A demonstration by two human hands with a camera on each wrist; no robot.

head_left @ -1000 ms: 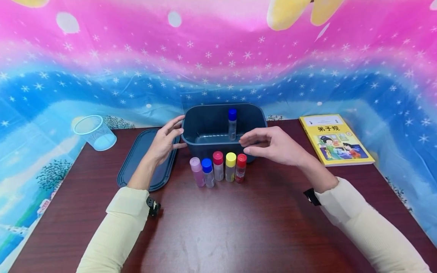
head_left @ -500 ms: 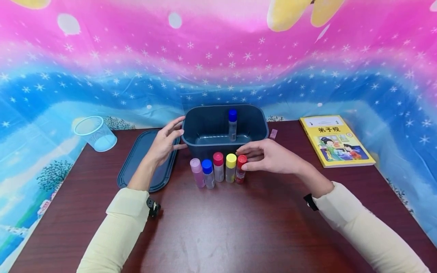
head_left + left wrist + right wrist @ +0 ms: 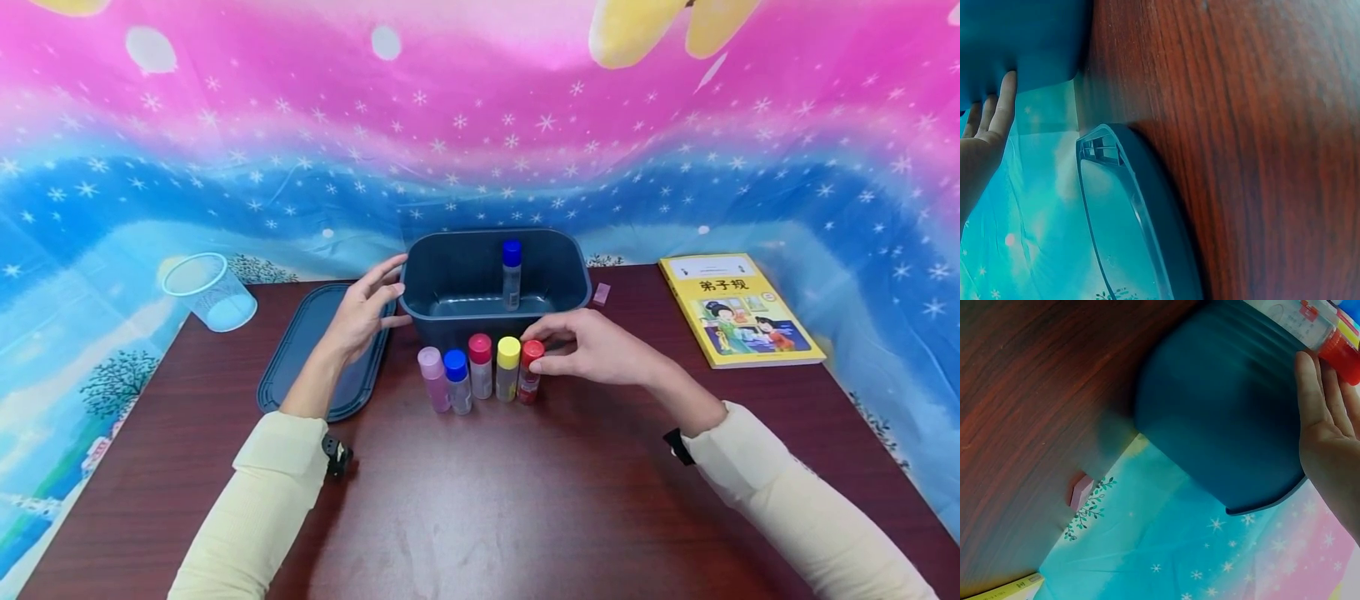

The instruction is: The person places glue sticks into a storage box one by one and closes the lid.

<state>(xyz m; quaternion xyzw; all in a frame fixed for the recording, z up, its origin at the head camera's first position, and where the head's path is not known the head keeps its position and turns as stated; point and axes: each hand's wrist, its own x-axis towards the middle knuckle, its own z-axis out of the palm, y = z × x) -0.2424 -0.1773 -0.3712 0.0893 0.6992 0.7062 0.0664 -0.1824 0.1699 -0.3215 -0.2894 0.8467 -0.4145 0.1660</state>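
A dark rectangular bin (image 3: pixel 442 329) stands at the back of the table, with a blue-capped clear bottle (image 3: pixel 512 279) upright inside. My left hand (image 3: pixel 363 312) rests its extended fingers against the bin's left side; in the left wrist view the fingertips touch its wall. Several small capped bottles stand in a row before the bin: a pink bottle (image 3: pixel 435 383), another blue-capped bottle (image 3: pixel 458 385), a dark-pink-capped bottle (image 3: pixel 481 371), a yellow-capped bottle (image 3: pixel 507 375) and a red-capped bottle (image 3: pixel 529 385). My right hand (image 3: pixel 596 350) pinches the red cap between thumb and fingers.
A dark lid (image 3: pixel 330 342) lies left of the bin, beneath my left forearm. Farther left is a light-blue mesh cup (image 3: pixel 217 296). A yellow book (image 3: pixel 742 308) lies at the back right. Beside the bin's right end sits a small pink block (image 3: pixel 602 293). A printed cloth hangs behind.
My right hand has come down from the bin's front right rim to the red-capped bottle and closed on its cap. The pink block has come into sight. My left hand stays put.
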